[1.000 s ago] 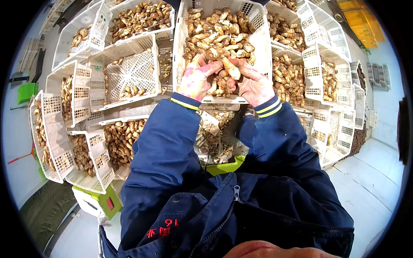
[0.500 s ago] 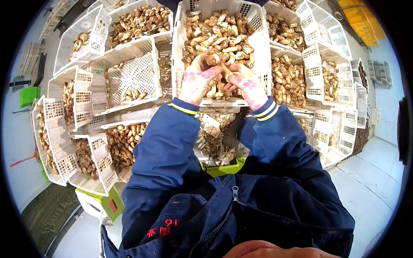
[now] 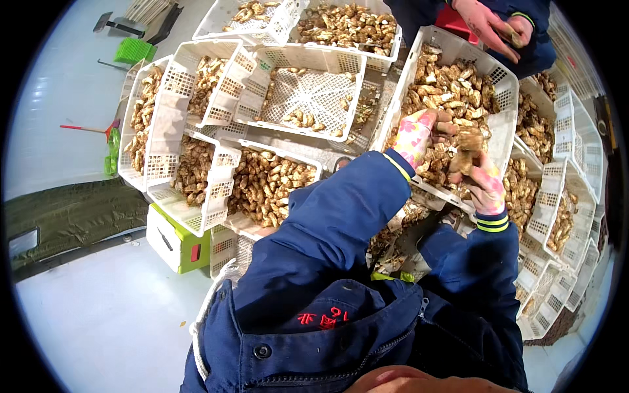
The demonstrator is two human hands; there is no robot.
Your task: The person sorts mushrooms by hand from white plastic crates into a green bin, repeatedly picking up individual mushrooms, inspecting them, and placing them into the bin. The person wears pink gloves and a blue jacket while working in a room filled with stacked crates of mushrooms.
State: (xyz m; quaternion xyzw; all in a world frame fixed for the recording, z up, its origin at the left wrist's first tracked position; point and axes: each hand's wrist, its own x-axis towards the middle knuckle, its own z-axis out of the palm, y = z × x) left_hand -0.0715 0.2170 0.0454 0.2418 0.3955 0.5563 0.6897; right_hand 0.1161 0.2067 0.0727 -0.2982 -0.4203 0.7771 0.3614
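Observation:
My right hand (image 3: 486,183), in a pink and yellow flowered glove with bare fingertips, grips a brown mushroom (image 3: 469,140) by its stem, cap up. Beside the cap is my left hand (image 3: 422,134), in a matching glove. Its fingers are bent and close together, and I cannot make out what they hold, if anything. Both hands are over the near part of a white plastic crate (image 3: 506,124) heaped with brown-and-white mushrooms (image 3: 452,88).
Across the crate, another person's hands (image 3: 488,26) hold a small pale piece. A nearly bare crate (image 3: 308,98) sits to the left, beside a crate of mushrooms (image 3: 268,187). More crates stand to the right. A green and white box (image 3: 177,239) stands at lower left.
The view has swung left, so the crates and my hands now appear further right. My left hand has come away from the mushroom, which my right hand still holds. Another person's hands now show.

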